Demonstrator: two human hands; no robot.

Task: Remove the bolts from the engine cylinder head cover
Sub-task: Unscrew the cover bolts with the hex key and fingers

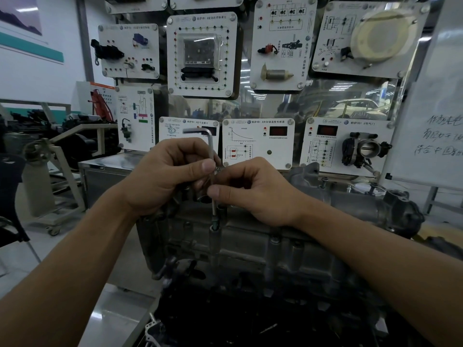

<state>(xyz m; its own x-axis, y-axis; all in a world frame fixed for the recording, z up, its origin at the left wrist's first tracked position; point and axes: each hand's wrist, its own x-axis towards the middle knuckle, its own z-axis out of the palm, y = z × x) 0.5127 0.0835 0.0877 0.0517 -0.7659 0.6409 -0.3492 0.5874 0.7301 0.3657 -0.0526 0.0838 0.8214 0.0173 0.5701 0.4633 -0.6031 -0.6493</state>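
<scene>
Query: Grip status?
Reply: Clasped silver L-shaped metal hex key [211, 149] in curled left hand [170, 176]; pinched shaft with right hand [253, 194].
Query: Location of dark bolt [215, 223]?
Reply: Found in grey cast-metal cylinder head cover [253, 249], under key tip.

hex key [211, 151] top blurred, whiteboard [426, 96] (right) cut off

Automotive training workshop: wall-mounted sensor demonstration panels [258, 142], whiteboard [431, 116], engine [250, 246].

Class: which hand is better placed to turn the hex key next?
Probably left. The hex key points its short arm over the left hand, which grips high on the shaft; the right hand pinches lower, steadying it.
</scene>
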